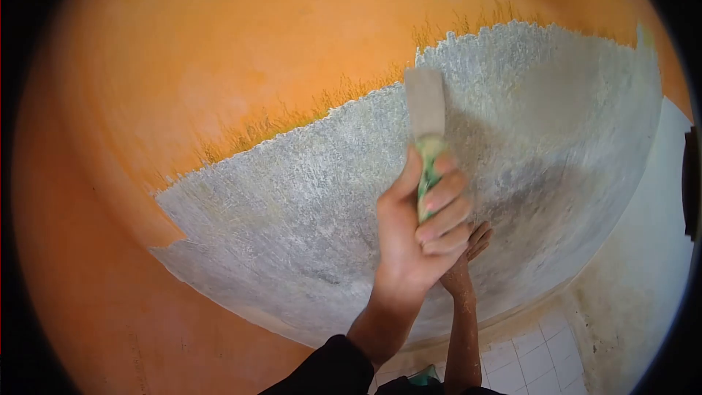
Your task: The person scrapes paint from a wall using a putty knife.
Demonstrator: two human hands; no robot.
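Observation:
My left hand is closed around the green handle of a scraper, its palm side toward me. The flat scraper blade points up, its tip at the ragged line where orange paint meets the bare grey wall patch. Lower and behind it, my right hand is partly hidden by the left. Its visible fingers stretch out over the grey surface, and pale specks dot that forearm.
Thin frayed shreds of paint line the upper edge of the grey patch. White tiles show at the bottom. On the right are a pale wall and a dark object at the view's edge.

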